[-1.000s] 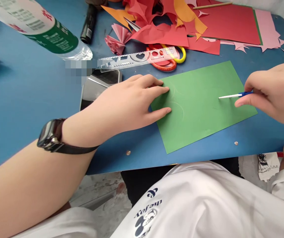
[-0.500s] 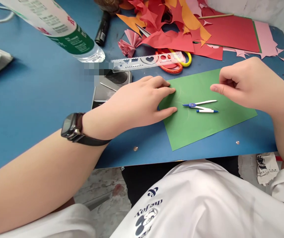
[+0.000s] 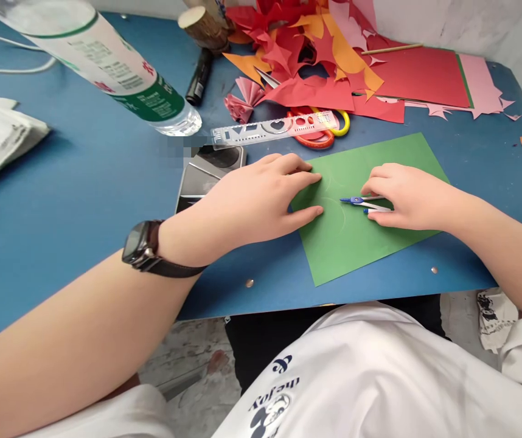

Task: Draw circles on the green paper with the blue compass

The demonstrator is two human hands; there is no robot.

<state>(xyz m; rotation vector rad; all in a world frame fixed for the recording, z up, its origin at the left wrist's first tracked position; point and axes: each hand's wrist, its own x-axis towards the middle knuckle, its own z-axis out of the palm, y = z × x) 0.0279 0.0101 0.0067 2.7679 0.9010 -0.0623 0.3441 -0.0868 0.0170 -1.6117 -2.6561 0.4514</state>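
- Left hand [image 3: 261, 198] flat, fingers spread, pressing the near-left edge of the green paper [image 3: 379, 243]; holds nothing.
- Right hand [image 3: 407, 196] fingers curled over the compass [image 3: 361, 202], which lies flat on the sheet between both hands; cannot tell if actually gripped.
- Compass: light, stiff, sharp tip, probably best taken at the blue hinge end.
- Paper: thin, floppy, would slide on the table [image 3: 83, 182] unless pinned.
- Bottle [image 3: 119, 76] beyond left hand, tilted; contents unclear.
- Ruler [image 3: 274, 128], scissors [image 3: 320, 131] just past the fingers.

compass [image 3: 356, 201] on sheet [image 3: 393, 155] | ruler [image 3: 274, 128] behind sheet | bottle [image 3: 119, 79] far left
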